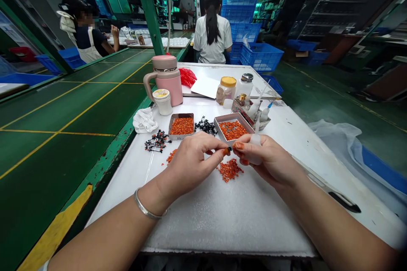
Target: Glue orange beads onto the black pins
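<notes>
My left hand (190, 163) pinches a tiny black part (229, 148) between thumb and forefinger over the white table (222, 216). My right hand (270, 161) is closed round a small white squeeze bottle (255, 139), its fingertips meeting the left hand's at the part. Just under the hands lies a heap of small orange pieces (229, 170). Two shallow trays of orange pieces stand beyond, the left tray (181, 125) and the right tray (232, 129). Between them lie loose black parts (206, 126), with more black parts (155, 140) at the left.
A pink mug (166, 79), a small white jar (163, 101), a yellow-lidded jar (226, 89), a box of small bottles (252, 110) and a crumpled white cloth (144, 120) stand farther back. A green conveyor (63, 123) runs along the left. Other people work behind, near blue crates (260, 56).
</notes>
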A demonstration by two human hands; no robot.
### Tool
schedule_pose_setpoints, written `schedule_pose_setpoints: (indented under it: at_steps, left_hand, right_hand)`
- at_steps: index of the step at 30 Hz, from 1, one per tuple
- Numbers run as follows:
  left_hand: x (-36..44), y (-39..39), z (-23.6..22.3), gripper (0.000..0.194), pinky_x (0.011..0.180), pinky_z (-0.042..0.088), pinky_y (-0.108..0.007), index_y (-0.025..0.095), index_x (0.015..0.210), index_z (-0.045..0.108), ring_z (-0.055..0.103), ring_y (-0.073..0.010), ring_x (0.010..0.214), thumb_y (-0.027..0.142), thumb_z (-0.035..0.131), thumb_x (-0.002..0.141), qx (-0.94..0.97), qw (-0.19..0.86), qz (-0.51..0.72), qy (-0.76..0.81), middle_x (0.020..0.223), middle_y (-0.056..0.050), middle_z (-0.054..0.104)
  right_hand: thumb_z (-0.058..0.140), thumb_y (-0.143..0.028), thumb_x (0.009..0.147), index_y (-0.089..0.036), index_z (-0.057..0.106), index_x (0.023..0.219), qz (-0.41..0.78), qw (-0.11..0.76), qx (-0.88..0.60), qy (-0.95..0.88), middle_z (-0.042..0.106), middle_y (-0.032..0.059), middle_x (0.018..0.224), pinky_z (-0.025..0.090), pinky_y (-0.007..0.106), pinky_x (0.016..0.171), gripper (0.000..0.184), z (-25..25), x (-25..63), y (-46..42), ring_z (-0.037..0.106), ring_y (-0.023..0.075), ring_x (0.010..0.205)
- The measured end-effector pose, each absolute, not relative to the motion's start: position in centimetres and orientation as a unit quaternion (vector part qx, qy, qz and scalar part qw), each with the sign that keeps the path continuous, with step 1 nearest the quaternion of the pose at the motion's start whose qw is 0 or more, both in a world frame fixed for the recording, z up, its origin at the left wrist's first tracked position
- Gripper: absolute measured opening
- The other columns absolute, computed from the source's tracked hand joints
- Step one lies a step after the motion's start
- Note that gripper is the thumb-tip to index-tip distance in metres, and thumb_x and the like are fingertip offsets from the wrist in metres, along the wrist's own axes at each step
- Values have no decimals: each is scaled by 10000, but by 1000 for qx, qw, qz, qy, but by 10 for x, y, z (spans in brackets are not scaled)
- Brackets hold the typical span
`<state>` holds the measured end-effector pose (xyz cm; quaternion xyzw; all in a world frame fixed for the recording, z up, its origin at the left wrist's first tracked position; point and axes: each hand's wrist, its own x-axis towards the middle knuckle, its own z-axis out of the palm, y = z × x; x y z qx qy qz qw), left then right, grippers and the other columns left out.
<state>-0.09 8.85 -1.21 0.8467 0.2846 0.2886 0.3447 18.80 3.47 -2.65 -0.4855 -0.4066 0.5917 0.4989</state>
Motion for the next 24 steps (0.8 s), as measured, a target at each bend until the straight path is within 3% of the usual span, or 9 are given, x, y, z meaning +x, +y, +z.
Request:
schedule_pose_setpoints:
  at_steps: [16, 24]
  left_hand:
    - [-1, 90, -21, 183, 746, 409, -244, 223, 866, 731, 586, -84, 789, 225, 549, 851, 874, 243, 303, 292, 827, 16, 706]
    - [-2, 90, -25, 173, 718, 406, -250, 212, 866, 720, 563, -87, 749, 230, 548, 853, 896, 146, 322, 269, 793, 8, 693]
  right_hand:
    - [724, -404, 765, -134, 706, 738, 434, 510, -555, -494, 591, 27, 674, 365, 232, 575, 272, -31, 180, 30, 470, 91, 614]
    - [738, -295, 731, -143, 707, 721, 428, 511, -557, -495, 626, 28, 704, 377, 220, 573, 156, -29, 179, 30, 495, 94, 624]
